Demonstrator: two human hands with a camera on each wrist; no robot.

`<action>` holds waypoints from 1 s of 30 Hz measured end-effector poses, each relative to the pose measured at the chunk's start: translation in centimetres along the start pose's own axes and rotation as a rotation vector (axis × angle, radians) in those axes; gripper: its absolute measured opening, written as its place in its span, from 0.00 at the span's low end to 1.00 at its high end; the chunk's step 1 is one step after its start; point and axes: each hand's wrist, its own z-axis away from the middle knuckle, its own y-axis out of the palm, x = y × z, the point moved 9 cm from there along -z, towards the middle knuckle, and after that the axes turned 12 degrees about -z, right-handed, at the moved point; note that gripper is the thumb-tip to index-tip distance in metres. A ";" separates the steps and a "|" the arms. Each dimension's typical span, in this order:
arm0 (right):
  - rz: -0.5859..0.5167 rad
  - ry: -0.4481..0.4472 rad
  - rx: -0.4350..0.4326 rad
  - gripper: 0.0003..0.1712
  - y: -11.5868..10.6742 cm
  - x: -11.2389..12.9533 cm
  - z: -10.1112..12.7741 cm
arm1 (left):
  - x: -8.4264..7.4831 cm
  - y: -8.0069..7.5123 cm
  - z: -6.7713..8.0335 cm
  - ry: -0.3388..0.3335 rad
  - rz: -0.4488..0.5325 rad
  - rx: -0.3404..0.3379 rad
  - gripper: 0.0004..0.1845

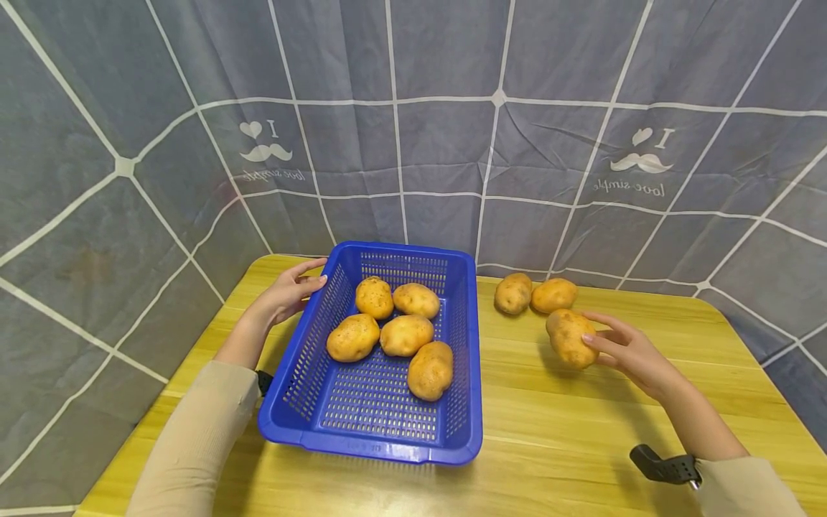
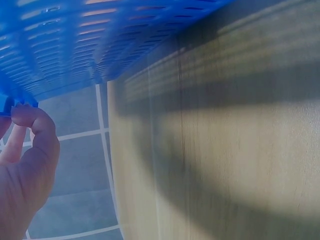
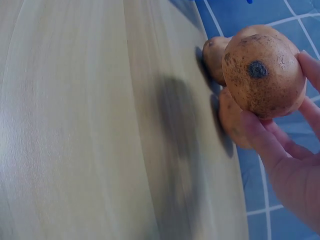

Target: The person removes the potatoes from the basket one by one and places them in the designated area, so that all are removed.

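1. Gripping a rough, oval potato (image 1: 570,337) right of the basket (image 1: 466,373), right hand (image 1: 629,353) curls round it;
2. Left hand (image 1: 287,293) pinches the perforated plastic basket's rim; five potatoes (image 1: 395,332) inside.

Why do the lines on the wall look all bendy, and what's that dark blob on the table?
Head view: the wide lens curves the cloth's straight lines. Right wrist view: the dark blob is the soft, blurry shadow of the potato in the right hand. Left wrist view: the basket casts striped shadows.

Bare table (image 1: 581,424) between basket (image 1: 468,373) and held potato (image 1: 568,337).
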 end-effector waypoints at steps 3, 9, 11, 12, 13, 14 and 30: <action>-0.009 0.009 -0.014 0.27 -0.4 -0.4 0.1 | 0.0 0.0 0.0 -0.001 -0.006 0.001 0.33; -0.076 0.033 -0.048 0.25 -1.3 -1.0 0.1 | -0.1 0.0 0.0 -0.002 -0.001 0.008 0.33; -0.103 0.045 -0.071 0.24 -1.8 -1.3 0.1 | -0.1 0.0 0.0 -0.002 0.002 0.008 0.33; -0.116 0.047 -0.082 0.25 -2.0 -1.5 0.0 | -0.1 0.0 0.0 -0.003 0.003 0.007 0.33; -0.126 0.050 -0.093 0.24 -2.3 -1.6 0.0 | -0.1 0.0 0.0 -0.004 0.003 0.005 0.33; -0.134 0.052 -0.104 0.24 -2.5 -1.8 -0.1 | -0.1 0.0 0.0 -0.006 0.002 0.003 0.33; -0.181 0.118 -0.239 0.25 -4.4 -3.4 -0.2 | -0.2 0.1 0.1 -0.006 -0.013 0.003 0.33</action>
